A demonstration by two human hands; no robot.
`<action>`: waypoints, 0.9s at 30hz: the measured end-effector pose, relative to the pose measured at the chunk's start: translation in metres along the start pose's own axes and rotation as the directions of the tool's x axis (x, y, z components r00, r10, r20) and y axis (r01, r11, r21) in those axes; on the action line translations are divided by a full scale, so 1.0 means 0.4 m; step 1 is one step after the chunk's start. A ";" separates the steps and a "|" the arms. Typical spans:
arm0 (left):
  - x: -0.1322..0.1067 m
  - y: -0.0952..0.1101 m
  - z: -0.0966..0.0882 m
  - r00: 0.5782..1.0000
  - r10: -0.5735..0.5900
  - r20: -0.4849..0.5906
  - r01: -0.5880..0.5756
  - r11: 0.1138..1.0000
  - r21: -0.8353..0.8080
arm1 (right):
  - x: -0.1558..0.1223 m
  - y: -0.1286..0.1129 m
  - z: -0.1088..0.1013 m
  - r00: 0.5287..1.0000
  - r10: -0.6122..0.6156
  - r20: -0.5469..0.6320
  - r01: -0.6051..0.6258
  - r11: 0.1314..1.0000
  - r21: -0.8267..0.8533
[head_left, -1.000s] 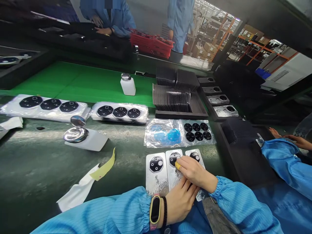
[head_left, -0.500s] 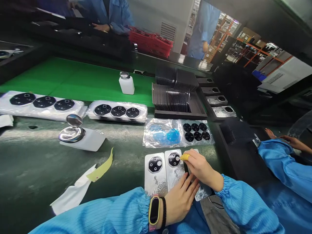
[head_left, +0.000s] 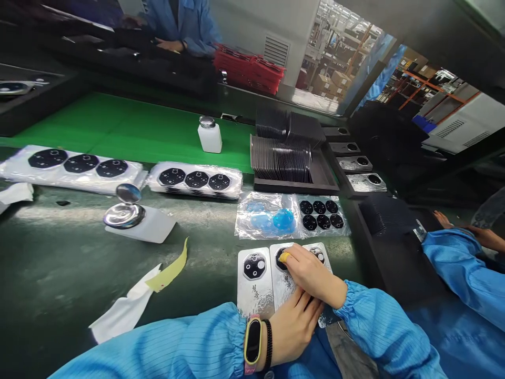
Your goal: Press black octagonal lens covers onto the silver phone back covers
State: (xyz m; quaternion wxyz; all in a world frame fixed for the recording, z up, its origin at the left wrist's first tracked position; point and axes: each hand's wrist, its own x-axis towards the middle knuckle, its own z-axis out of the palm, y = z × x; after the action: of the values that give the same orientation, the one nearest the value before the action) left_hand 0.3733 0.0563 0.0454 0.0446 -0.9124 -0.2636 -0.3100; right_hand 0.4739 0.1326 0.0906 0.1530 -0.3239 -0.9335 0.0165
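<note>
Lower centre: my right hand (head_left: 313, 273), fingers curled, presses the middle phone back cover (head_left: 281, 283); my left hand (head_left: 294, 326) lies flat.

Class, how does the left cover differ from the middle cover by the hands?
The left cover lies untouched; the middle cover has the right hand on its camera plate and the left hand at its lower end. The left cover's camera plate shows whole; the middle cover's is partly hidden. Both are silvery, flat, side by side.
</note>
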 end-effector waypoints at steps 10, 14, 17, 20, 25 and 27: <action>-0.001 0.000 0.003 0.996 0.027 0.084 -0.028 1.000 0.011 | 0.002 -0.003 -0.002 0.988 -0.156 -0.004 0.154 0.977 -0.147; -0.001 0.002 0.006 0.986 0.046 0.157 -0.049 0.999 0.015 | 0.004 0.000 -0.005 0.978 -0.205 -0.032 0.197 0.966 -0.165; -0.001 0.002 0.007 0.982 0.037 0.183 -0.040 0.999 0.012 | 0.006 0.002 -0.010 0.972 -0.230 -0.048 0.221 0.964 -0.149; 0.000 0.001 0.009 0.991 0.024 0.128 -0.026 1.000 0.016 | 0.005 0.008 -0.017 0.982 -0.182 -0.048 0.178 0.981 -0.076; 0.002 0.000 0.008 0.997 0.019 0.070 -0.023 0.998 0.050 | -0.001 0.020 -0.021 0.999 0.004 -0.041 -0.001 0.998 0.070; 0.002 0.000 0.006 0.994 0.024 0.105 -0.029 0.998 0.054 | -0.001 0.021 -0.016 0.999 0.039 -0.012 -0.039 0.997 0.069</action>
State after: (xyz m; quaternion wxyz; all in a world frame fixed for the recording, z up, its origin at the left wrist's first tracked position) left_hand 0.3752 0.0573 0.0441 0.0604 -0.9291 -0.2620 -0.2540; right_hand 0.4812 0.1383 0.0957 0.1701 -0.3367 -0.9248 0.0494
